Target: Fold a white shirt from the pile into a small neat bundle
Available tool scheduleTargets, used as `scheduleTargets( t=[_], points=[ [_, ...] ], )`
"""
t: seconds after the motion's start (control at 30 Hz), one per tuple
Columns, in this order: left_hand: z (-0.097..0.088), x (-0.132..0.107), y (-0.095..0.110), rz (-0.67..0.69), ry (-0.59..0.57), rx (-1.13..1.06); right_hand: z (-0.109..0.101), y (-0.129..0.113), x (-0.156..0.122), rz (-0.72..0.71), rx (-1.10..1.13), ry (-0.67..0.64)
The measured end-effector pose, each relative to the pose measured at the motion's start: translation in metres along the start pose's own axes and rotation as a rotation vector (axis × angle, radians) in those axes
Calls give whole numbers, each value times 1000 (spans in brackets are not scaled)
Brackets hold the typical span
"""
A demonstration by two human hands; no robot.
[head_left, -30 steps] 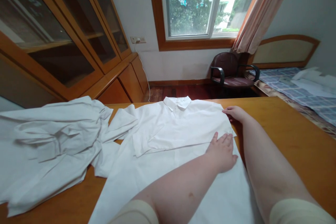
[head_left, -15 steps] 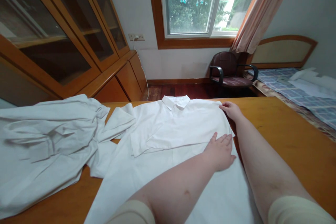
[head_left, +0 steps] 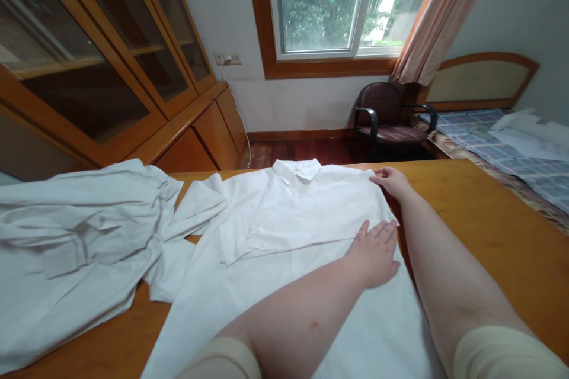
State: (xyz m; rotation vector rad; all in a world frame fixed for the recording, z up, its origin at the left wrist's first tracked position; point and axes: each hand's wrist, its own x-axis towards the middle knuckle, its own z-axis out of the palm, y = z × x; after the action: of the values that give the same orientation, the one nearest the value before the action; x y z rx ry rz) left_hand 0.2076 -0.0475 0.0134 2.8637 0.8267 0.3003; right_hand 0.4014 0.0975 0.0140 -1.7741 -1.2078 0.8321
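Note:
A white collared shirt [head_left: 284, 207] lies spread on the wooden table, its collar at the far edge. Across its upper part runs a loose horizontal edge, with more white cloth [head_left: 267, 302] below reaching toward me; whether that is the same garment I cannot tell. My left hand [head_left: 374, 253] rests flat on the cloth near the right side, fingers spread over that edge. At the shirt's far right shoulder, my right hand [head_left: 393, 182] pinches the fabric between thumb and fingers. Another crumpled white garment [head_left: 84, 237] lies at the left and touches a sleeve.
The wooden table [head_left: 484, 231] extends to the right of my arms. Beyond it stand a brown armchair [head_left: 386, 112] and a bed [head_left: 511, 148] with a checked cover. A glass-door cabinet [head_left: 146, 112] lines the left wall. A white cord [head_left: 239, 106] hangs from a wall socket.
My left hand's fingers have shifted slightly toward the shirt's right edge. The right hand keeps its pinch at the shoulder. The view has tilted slightly downward.

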Motion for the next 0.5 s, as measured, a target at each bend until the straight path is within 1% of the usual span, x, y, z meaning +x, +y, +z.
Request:
scheduleTargets(
  t=[0.1, 0.23, 0.33, 0.4, 0.5],
  points=[
    [-3, 0, 1, 15, -43, 32, 1, 3, 1, -37, 3, 49],
    [-5, 1, 0, 31, -63, 27, 2, 5, 3, -103, -95, 68],
    [-5, 0, 0, 35, -51, 23, -2, 0, 3, -74, -159, 77],
    [-5, 0, 0, 35, -42, 25, -6, -5, 2, -15, -185, -2],
    [-6, 0, 0, 33, -28, 15, -14, -12, -1, 82, -223, -222]
  ],
)
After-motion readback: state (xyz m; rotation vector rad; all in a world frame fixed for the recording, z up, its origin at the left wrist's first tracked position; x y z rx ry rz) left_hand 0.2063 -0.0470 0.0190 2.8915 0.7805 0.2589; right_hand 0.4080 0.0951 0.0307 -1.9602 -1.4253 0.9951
